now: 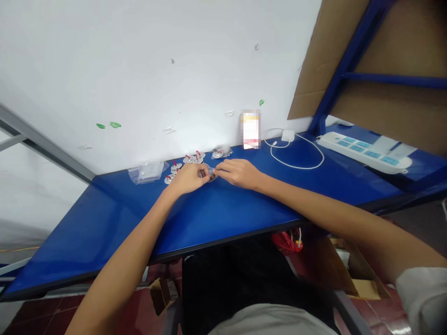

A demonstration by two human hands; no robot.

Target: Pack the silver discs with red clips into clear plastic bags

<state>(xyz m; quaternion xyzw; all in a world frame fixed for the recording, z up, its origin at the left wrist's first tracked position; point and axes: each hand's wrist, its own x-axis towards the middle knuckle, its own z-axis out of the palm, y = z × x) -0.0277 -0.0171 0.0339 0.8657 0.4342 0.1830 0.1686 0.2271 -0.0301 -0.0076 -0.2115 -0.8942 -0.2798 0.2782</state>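
Note:
Both hands meet over the blue table, pinching a small clear plastic bag [211,177] between them. My left hand [188,179] has thumb and fingers closed on its left side. On the other side, my right hand [239,173] grips the bag's edge with its fingertips. Something dark seems to lie in or under the plastic, mostly hidden by the fingers. Just behind and left of my left hand are several round white discs [189,159] with red loops. Another disc in clear plastic [218,153] lies behind the hands, near the wall.
Flat clear bags [148,172] lie at the left on the blue table [206,223]. A lit phone [250,130] leans on the wall. To the right are a white cable [296,167], its charger [287,135] and a power strip [365,151]. Cardboard boxes [162,295] stand below.

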